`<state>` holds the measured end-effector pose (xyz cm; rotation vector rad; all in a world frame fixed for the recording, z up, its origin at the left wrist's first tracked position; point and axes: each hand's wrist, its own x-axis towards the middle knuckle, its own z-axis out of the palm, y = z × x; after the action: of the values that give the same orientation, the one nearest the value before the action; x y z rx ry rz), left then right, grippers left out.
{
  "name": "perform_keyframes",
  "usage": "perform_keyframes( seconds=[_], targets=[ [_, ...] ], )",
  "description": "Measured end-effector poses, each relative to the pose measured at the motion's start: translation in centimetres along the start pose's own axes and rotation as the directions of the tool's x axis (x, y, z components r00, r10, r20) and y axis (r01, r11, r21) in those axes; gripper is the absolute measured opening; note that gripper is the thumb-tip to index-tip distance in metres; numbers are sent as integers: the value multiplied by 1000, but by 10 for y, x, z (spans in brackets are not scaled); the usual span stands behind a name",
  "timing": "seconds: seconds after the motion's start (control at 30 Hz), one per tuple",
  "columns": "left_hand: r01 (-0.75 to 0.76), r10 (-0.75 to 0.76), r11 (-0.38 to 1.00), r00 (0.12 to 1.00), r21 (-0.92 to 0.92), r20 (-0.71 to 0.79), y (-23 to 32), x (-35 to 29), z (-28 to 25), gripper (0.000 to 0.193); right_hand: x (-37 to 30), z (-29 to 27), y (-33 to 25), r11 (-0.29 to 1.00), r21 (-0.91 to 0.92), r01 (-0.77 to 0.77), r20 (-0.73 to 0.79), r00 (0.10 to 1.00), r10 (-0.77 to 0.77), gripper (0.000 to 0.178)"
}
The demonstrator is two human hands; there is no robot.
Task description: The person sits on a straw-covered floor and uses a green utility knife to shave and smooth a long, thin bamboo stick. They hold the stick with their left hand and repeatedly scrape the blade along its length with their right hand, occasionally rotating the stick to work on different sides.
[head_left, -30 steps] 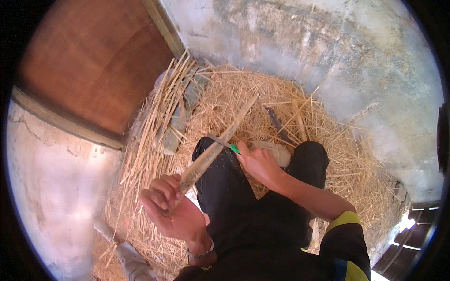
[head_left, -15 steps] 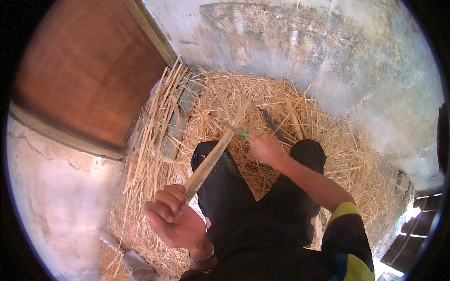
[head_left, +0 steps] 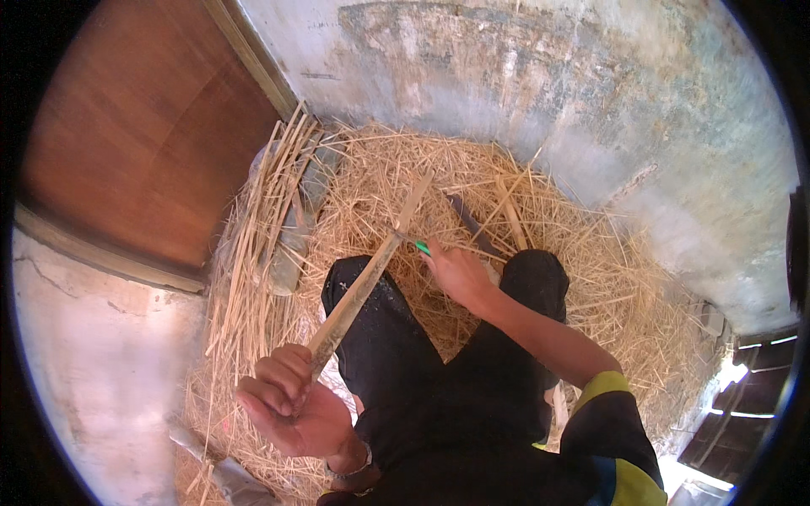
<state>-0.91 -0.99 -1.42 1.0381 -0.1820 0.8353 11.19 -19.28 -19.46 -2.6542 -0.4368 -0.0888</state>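
Stained pale wall (head_left: 540, 93) beside brown panel (head_left: 126, 135)

Hands (head_left: 291, 409) curled (left lower), right forearm (head_left: 540, 341) slanted

A long, flat, tan stick (head_left: 361, 288) with dark smudges slants from the lower left of the frame to the upper middle, and a green-handled knife (head_left: 423, 247) is near the middle, its blade across the stick.

Makeshift workshop corner, stained wall (head_left: 523, 59), pale shavings (head_left: 616, 287) (thickly strewn), piled strips (head_left: 263, 202)
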Motion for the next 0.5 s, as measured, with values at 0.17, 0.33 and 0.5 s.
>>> perform_keyframes(
  seconds=[0.17,0.33,0.5],
  targets=[
    [-9,9,998,1000,58,-8,3,0,-1,39,-7,-26,-22,995,1,100,40,994,-100,32],
    [-50,44,996,996,75,77,8,-6,6,39,2,-4,-12,970,-177,164,-68,982,-179,25],
    [-100,104,992,993,-70,62,58,-22,27,41,3,9,178,772,-452,-446,105,833,543,31]
  ],
)
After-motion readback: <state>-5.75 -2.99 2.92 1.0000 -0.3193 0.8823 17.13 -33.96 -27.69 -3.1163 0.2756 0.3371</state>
